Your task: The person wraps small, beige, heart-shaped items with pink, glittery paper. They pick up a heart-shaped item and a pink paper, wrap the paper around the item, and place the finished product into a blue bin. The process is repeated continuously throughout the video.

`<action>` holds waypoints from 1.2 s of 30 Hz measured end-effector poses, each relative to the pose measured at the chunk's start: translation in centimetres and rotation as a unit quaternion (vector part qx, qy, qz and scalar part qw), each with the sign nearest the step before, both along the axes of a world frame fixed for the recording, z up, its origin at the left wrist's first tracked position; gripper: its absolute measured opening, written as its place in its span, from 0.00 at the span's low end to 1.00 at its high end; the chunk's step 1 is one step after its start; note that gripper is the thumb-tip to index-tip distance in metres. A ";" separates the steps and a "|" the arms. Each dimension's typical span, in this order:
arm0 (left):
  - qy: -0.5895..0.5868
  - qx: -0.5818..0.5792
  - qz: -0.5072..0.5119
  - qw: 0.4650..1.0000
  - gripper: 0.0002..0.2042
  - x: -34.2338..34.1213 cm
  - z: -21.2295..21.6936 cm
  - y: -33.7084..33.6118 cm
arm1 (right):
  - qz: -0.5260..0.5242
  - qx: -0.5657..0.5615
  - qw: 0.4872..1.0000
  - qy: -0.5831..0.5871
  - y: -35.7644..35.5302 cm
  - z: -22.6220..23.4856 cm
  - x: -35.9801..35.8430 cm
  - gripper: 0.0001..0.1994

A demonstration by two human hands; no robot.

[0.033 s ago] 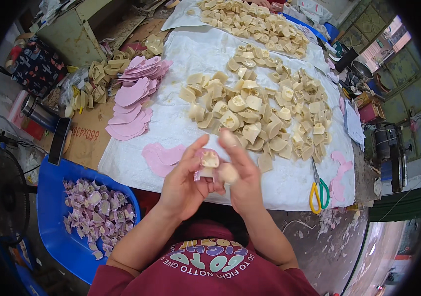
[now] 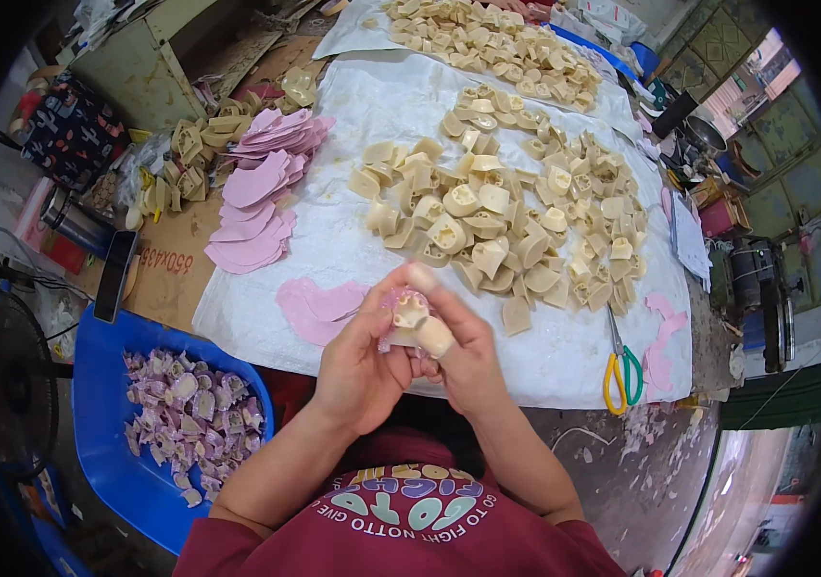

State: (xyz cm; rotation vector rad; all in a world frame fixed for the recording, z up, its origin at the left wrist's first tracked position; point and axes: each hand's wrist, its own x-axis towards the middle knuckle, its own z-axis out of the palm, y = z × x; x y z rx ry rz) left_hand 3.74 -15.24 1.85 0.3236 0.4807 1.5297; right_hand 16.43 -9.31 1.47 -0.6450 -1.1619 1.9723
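Observation:
Close to the table's near edge, my left hand (image 2: pixel 360 373) grips a small cream moulded piece (image 2: pixel 411 310) with shiny pink material wrapped round its edge. My right hand (image 2: pixel 471 358) closes on the same piece from the other side. Its thumb and a fingertip, both in pale covers, press at the piece's rim. The fingers partly hide the underside. Just beyond my hands lies a heap of bare cream moulded pieces (image 2: pixel 497 199). Beside my left hand are loose pink cut sheets (image 2: pixel 314 310) on the white cloth (image 2: pixel 333 154).
A blue tub (image 2: pixel 102 423) of pink-covered pieces stands at lower left. Stacked pink sheets (image 2: pixel 254 226) and a phone (image 2: pixel 117 274) lie left. Scissors (image 2: pixel 619 370) with yellow and green handles overhang the near edge at right. Another cream heap (image 2: pixel 497 48) lies farther back.
My right hand has moved left and inward. Its thumb and raised fingertip, apart from the piece's top before, now press close against it. My left hand stays nearly in place.

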 end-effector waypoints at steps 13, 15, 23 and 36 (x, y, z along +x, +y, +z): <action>0.210 -0.104 0.102 0.967 0.26 1.1 1.0 1.2 | -0.032 0.133 0.986 -0.099 0.7 -1.4 -1.8 0.21; 0.167 -0.102 0.102 0.975 0.25 0.9 1.5 1.2 | 0.057 0.012 0.993 -0.101 1.2 -0.2 -1.0 0.23; 0.157 -0.064 -0.016 0.985 0.30 -0.9 0.0 1.8 | -0.010 0.376 0.912 -0.164 2.5 -2.6 -0.2 0.24; 0.128 0.084 -0.024 0.988 0.52 -0.6 -0.4 0.2 | 0.085 0.109 0.987 0.082 1.1 -1.0 0.3 0.19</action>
